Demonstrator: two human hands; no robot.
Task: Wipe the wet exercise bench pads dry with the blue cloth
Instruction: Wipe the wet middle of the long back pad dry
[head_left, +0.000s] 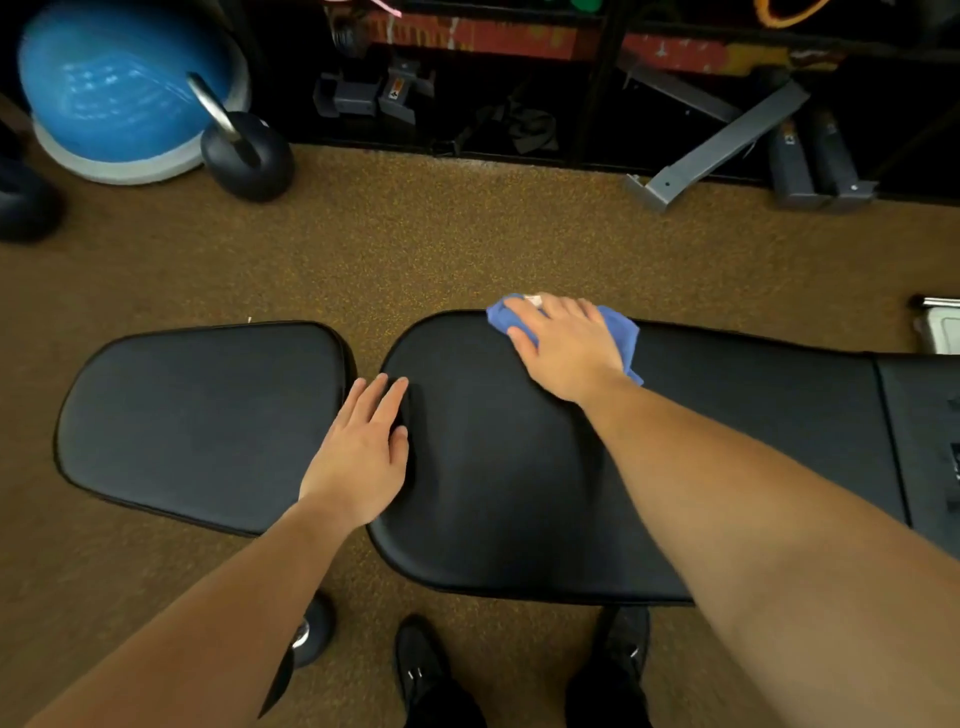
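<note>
Two black bench pads lie side by side below me: a short seat pad (202, 415) on the left and a long back pad (519, 493) on the right. My right hand (566, 345) presses the blue cloth (618, 330) flat on the far edge of the long pad; the cloth shows on both sides of the hand. Over the gap between the pads rests my left hand (363, 452), flat, its fingers spread on the long pad's left end and holding nothing.
Speckled brown floor surrounds the bench. A black kettlebell (247, 153) and a blue balance ball (119, 88) stand at the far left. Grey metal bars (717, 140) lean by a dark rack at the back. My black shoes (519, 670) are below the bench.
</note>
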